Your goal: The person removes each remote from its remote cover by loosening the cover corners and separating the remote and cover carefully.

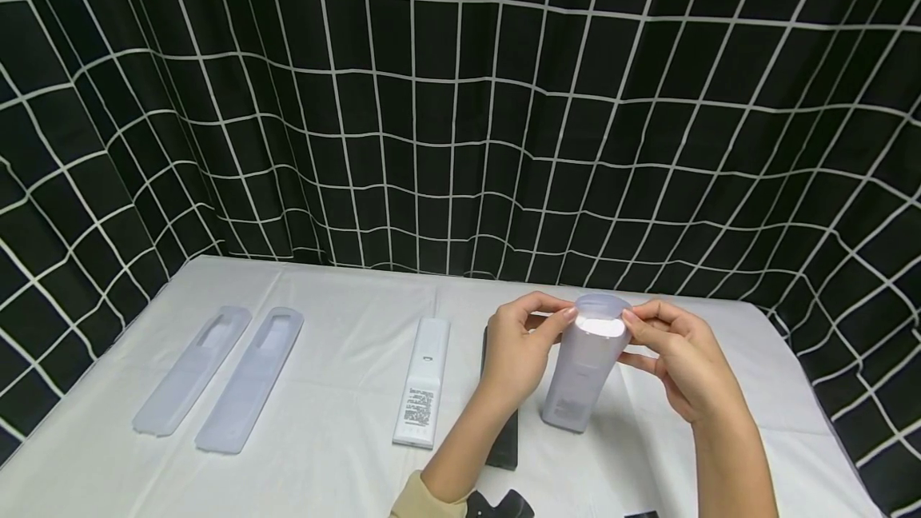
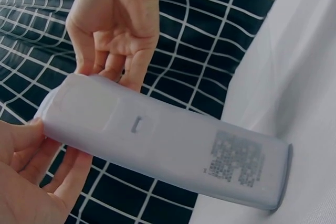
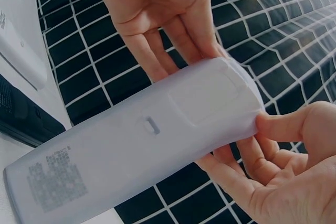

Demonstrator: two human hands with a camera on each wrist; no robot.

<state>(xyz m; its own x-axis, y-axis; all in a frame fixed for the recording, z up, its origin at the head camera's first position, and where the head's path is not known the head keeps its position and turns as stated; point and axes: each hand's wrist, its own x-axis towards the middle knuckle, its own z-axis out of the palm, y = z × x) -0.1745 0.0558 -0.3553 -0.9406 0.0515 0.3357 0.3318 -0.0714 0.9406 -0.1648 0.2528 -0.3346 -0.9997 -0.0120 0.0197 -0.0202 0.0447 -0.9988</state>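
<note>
A white remote control (image 1: 603, 327) stands on end inside a translucent silicone sleeve (image 1: 581, 378), its back with the printed label facing me and its lower end at the tablecloth. My left hand (image 1: 520, 348) pinches the sleeve's upper left edge between thumb and fingers. On the opposite side, my right hand (image 1: 683, 354) pinches the upper right edge the same way. Above the remote's end the sleeve's rim flares open. In the left wrist view the label (image 2: 236, 158) shows through the sleeve, and fingers lie behind both sides.
Left of my hands a second white remote (image 1: 422, 382) lies label up. A black remote (image 1: 505, 444) is partly hidden behind my left forearm. Two translucent sleeves (image 1: 193, 370) lie at the left. Dark gear (image 1: 500, 505) shows at the bottom edge. A black gridded curtain (image 1: 446, 102) surrounds the table.
</note>
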